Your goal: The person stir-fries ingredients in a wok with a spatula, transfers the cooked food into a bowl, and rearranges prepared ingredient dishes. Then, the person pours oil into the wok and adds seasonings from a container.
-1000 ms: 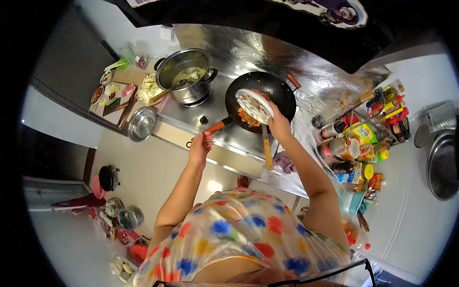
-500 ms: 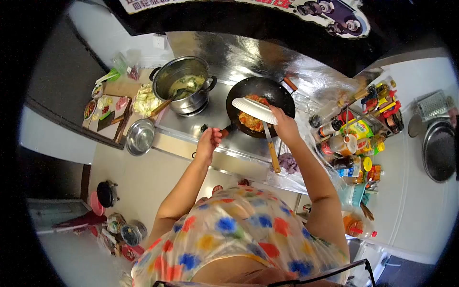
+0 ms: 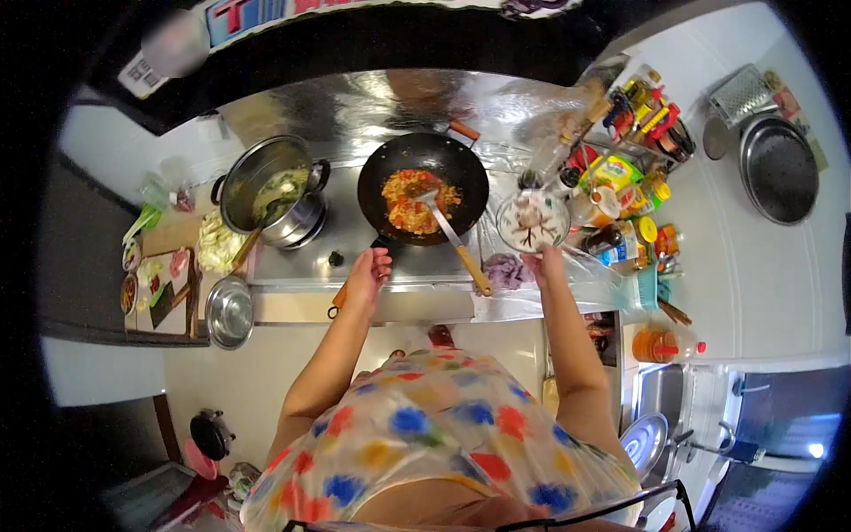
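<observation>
A black wok [image 3: 372, 168] stands on the stove and holds a red-and-yellow cooked mixture [image 3: 408, 199]. A spatula [image 3: 449, 232] with a wooden handle rests in it, untouched. My left hand [image 3: 368, 273] is closed over the wok's handle [image 3: 341, 296], whose orange-brown end shows beside the wrist. To the right of the wok, my right hand [image 3: 550, 261] grips the near rim of a white bowl [image 3: 533, 206]. Dark branching marks show inside this bowl. It is over the foil-covered counter; whether it touches down, I cannot tell. A crumpled purple cloth [image 3: 507, 270] lies close by.
A steel pot [image 3: 297, 222] with a ladle stands left of the wok. Farther left are a metal basin [image 3: 230, 312], chopped cabbage [image 3: 220, 244] and a cutting board [image 3: 182, 315] with a knife. Sauce bottles [image 3: 620, 239] crowd the right side, near an oil jug [image 3: 660, 346].
My right hand has carried the bowl from above the wok to the counter on its right, turning it from tilted to face up. My left hand stays at the wok handle. The view has shifted.
</observation>
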The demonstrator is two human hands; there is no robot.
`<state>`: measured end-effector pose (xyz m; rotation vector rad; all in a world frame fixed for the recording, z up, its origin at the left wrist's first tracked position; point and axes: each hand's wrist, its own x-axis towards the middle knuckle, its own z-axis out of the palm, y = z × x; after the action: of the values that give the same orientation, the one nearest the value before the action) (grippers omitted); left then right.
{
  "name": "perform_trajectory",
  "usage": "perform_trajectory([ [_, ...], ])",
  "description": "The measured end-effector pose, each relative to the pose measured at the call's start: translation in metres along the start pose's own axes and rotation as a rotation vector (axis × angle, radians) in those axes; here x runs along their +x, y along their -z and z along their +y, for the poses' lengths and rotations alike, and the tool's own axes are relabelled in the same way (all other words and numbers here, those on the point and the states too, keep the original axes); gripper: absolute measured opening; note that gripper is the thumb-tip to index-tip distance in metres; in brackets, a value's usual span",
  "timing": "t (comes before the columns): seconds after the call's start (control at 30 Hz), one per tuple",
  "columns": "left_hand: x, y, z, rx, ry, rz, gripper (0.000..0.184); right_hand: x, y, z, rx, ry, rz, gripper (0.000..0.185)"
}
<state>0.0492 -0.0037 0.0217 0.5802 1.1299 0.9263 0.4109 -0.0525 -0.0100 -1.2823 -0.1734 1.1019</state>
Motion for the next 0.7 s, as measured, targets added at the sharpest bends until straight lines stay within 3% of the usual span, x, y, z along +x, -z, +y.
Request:
perform_trajectory([
  [0.17,0.002,-0.008,-0.006,0.063,0.036,0.001,0.031,0.049,0.065,0.066,0.207,-0.185,0.156,0.027],
  [0.33,0.004,-0.009,-0.007,0.096,0.036,0.013,0.031,0.101,0.061,0.111,0.167,-0.282,0.154,0.021],
  [0.37,0.005,-0.009,-0.007,0.099,0.035,0.017,0.031,0.110,0.055,0.118,0.258,-0.285,0.196,0.022],
  [0.47,0.003,-0.009,-0.006,0.102,0.035,0.023,0.030,0.104,0.042,0.116,0.143,-0.107,0.069,0.025],
  [0.5,0.003,-0.008,-0.006,0.101,0.034,0.021,0.030,0.104,0.044,0.117,0.175,-0.118,0.084,0.039],
  [0.6,-0.001,-0.007,-0.007,0.094,0.026,0.040,0.029,0.097,0.049,0.137,-0.093,-0.047,0.322,0.044],
  [0.63,-0.003,-0.006,-0.007,0.091,0.023,0.050,0.029,0.085,0.048,0.149,-0.220,0.185,0.409,0.040],
  [0.7,-0.003,-0.001,-0.011,0.101,0.019,0.050,0.029,0.035,0.045,0.137,-1.086,0.641,0.436,0.037],
])
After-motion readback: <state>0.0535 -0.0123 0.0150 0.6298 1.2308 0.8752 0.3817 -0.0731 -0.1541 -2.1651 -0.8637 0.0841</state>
